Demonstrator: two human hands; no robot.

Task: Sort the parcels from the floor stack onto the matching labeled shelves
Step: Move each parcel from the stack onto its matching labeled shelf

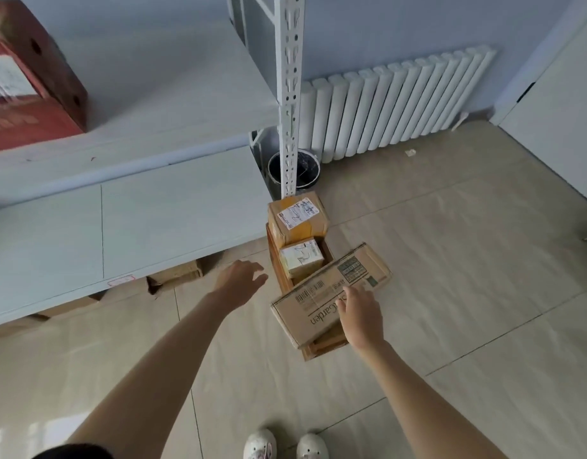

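Head view looked down on a floor stack of parcels just right of centre, at the foot of a white shelf post (289,94). A long flat carton (318,303) lay skewed across the near end of a larger brown box (321,351). The right hand (360,318) rested over this carton with fingers spread on its top face; whether they pressed or merely touched could not be told. The left hand (240,281), left of the stack, hovered over the floor with fingers loosely parted, holding nothing. Further up the frame sat a small pale parcel (301,260) marked in pen, and beyond it a taped yellow-brown parcel (297,217) bearing a white label. Pale shelves (120,226) filled the left half, a red box (30,81) at upper left. A white radiator (394,101) stood at upper right, a dark bucket (307,170) behind the post.
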